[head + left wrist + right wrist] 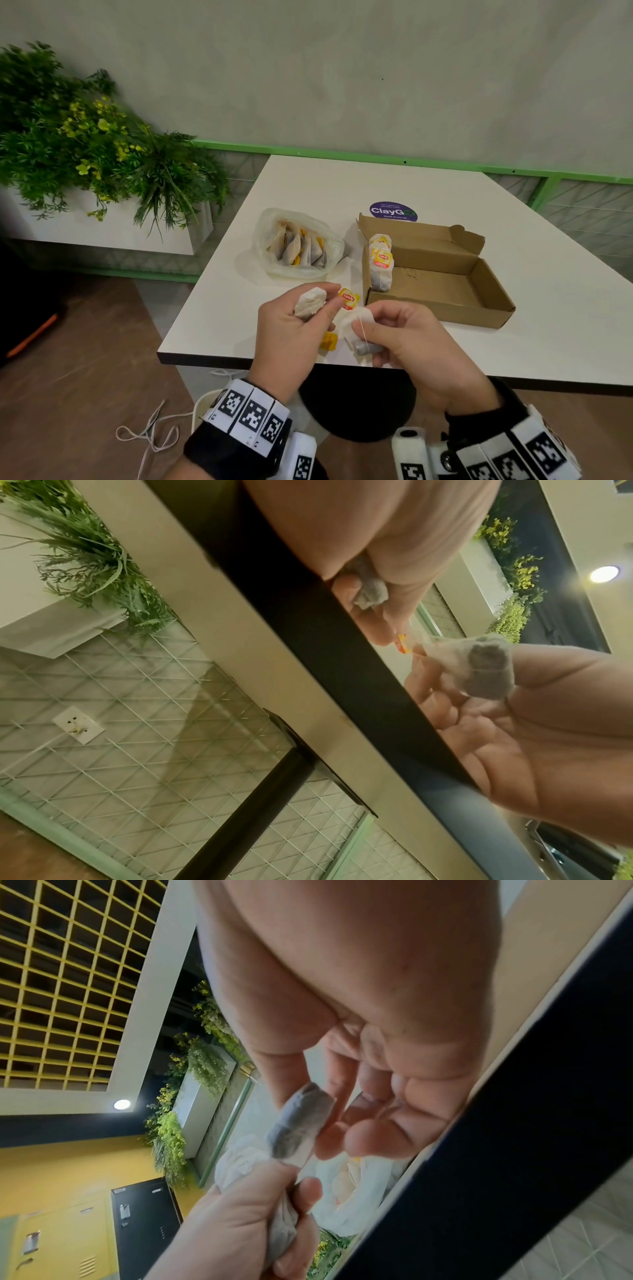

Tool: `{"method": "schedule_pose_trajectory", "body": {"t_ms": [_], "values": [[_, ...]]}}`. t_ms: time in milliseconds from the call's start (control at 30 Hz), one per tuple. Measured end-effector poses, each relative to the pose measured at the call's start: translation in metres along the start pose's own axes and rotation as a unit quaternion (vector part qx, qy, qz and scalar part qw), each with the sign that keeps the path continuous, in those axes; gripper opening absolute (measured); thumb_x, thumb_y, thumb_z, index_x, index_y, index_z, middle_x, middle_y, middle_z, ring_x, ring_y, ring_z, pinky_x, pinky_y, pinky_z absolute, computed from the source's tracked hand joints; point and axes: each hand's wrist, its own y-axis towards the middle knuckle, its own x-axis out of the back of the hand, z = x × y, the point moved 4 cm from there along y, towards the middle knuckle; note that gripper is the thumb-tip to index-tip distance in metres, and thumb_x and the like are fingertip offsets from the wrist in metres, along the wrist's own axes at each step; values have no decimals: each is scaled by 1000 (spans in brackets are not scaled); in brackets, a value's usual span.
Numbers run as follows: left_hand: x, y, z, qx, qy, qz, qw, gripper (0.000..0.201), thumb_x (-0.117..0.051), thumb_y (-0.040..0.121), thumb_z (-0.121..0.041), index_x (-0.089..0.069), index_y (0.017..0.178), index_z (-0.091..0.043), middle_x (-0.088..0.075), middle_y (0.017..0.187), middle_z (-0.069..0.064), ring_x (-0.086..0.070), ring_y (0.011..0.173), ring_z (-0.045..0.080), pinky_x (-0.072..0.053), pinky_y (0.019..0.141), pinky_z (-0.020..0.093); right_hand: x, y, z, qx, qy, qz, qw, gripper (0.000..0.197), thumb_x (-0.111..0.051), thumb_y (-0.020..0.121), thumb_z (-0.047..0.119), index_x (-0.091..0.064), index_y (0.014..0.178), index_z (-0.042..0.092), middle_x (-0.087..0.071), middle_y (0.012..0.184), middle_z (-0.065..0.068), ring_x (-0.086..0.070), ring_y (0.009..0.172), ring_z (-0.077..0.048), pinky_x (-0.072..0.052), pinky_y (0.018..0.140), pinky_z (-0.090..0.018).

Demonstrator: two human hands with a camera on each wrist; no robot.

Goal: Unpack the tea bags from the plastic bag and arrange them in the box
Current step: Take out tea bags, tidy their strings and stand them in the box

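Observation:
Just above the table's near edge, my left hand [318, 301] grips a crumpled white tea bag [310, 303], which also shows inside its curled fingers [369, 588]. A yellow tag [348, 298] sits at its thumb tip. My right hand [368, 320] pinches a second tea bag [356, 329] with a thin string across it; its dark filling shows in the right wrist view [296, 1123]. The clear plastic bag [298, 246] lies behind the hands with several tea bags inside. To its right, the open cardboard box [442, 298] holds tea bags [381, 263] standing at its left end.
Another yellow tag [329, 341] lies under my left hand near the white table's dark front edge [205, 358]. A purple sticker [393, 211] is behind the box. A planter with greenery [85, 154] stands left of the table. White cord [150, 435] lies on the floor.

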Motion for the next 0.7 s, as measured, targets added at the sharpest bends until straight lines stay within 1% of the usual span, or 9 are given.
{"method": "schedule_pose_trajectory", "body": {"t_ms": [67, 133, 167, 267, 333, 400, 500, 600, 700], "values": [[-1, 0, 1, 2, 1, 2, 1000, 14, -83, 82, -10, -79, 88, -22, -76, 76, -3, -64, 58, 11, -54, 59, 24, 2, 0, -1, -1, 16, -8, 1000, 6, -70, 88, 2, -74, 91, -1, -71, 83, -17, -66, 66, -18, -43, 65, -35], [0, 2, 1, 7, -2, 5, 1000, 13, -83, 82, -8, -78, 89, -19, -74, 73, -4, -62, 56, 9, -54, 57, 23, 2, 0, -1, 9, 29, -12, 999, 7, -70, 87, 2, -77, 88, 5, -72, 88, -20, -66, 76, -26, -46, 77, -43], [0, 3, 1, 10, -2, 11, 1000, 13, -82, 82, -7, -77, 88, -17, -72, 71, -4, -61, 55, 10, -54, 56, 24, 1, 0, 0, 16, 39, -14, 999, 10, -70, 86, 0, -78, 87, 6, -72, 89, -22, -66, 78, -28, -48, 80, -42], [2, 7, 1, 18, 11, 43, 999, 14, -78, 86, -5, -74, 83, -18, -66, 63, -2, -59, 52, 15, -54, 57, 28, -1, 0, 1, 38, 58, -22, 997, 12, -68, 85, -6, -77, 87, 2, -70, 86, -25, -64, 77, -26, -54, 75, -32], [2, 9, 2, 22, 15, 65, 998, 21, -75, 89, -3, -75, 81, -22, -63, 58, 1, -58, 51, 16, -54, 57, 29, -2, 1, 1, 47, 57, -20, 997, 12, -67, 85, -5, -77, 90, 1, -68, 90, -31, -63, 82, -30, -52, 82, -41], [1, 9, 4, 31, 16, 83, 996, 25, -72, 91, -3, -78, 82, -25, -62, 56, 6, -57, 52, 17, -56, 57, 34, -2, 3, -1, 44, 65, -17, 997, 14, -64, 87, -4, -77, 88, 1, -68, 89, -29, -63, 85, -32, -52, 85, -48], [1, 8, 6, 37, 11, 90, 995, 22, -71, 92, -4, -80, 86, -23, -61, 56, 10, -57, 52, 17, -58, 57, 38, -3, 4, 1, 44, 58, -13, 997, 13, -65, 88, 2, -77, 83, 3, -68, 84, -21, -60, 81, -31, -49, 79, -44], [1, 8, 5, 29, 7, 84, 996, 18, -72, 91, -2, -80, 88, -17, -66, 60, 4, -57, 52, 14, -53, 54, 28, -4, 5, 1, 42, 64, -13, 997, 15, -63, 90, 2, -76, 84, 0, -67, 83, -21, -59, 81, -31, -51, 75, -39], [1, 7, 3, 17, 17, 86, 996, 16, -72, 91, -1, -80, 93, -14, -70, 66, -6, -58, 52, 12, -51, 55, 24, -5, 5, -1, 38, 66, -17, 997, 17, -63, 91, 4, -78, 83, 6, -68, 83, -19, -59, 82, -31, -50, 79, -41]]}}
